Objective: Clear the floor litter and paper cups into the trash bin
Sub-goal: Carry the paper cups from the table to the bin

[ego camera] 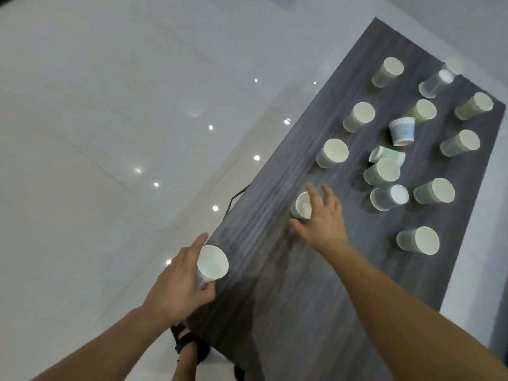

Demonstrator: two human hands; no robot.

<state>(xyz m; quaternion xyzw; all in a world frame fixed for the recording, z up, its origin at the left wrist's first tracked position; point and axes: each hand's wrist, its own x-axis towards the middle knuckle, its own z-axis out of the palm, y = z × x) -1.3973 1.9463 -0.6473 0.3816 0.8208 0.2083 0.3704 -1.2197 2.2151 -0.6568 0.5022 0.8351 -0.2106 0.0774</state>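
Observation:
A long dark wooden table [275, 298] carries several paper cups. My left hand [178, 281] grips one white cup [212, 264] at the table's near left edge, its mouth facing up. My right hand [321, 218] reaches over an upright cup [302, 206], fingers spread and not closed around it. Farther along the table stand more cups, such as one [332, 153] near the left edge and one [419, 240] to the right. Two cups [402, 131] [386, 154] lie on their sides in the middle. No trash bin is in view.
Glossy white tiled floor [110, 133] lies to the left of the table and reflects ceiling lights. A dark metal table leg [233, 199] juts out at the left edge. My sandalled foot [189, 347] shows below the table's near corner.

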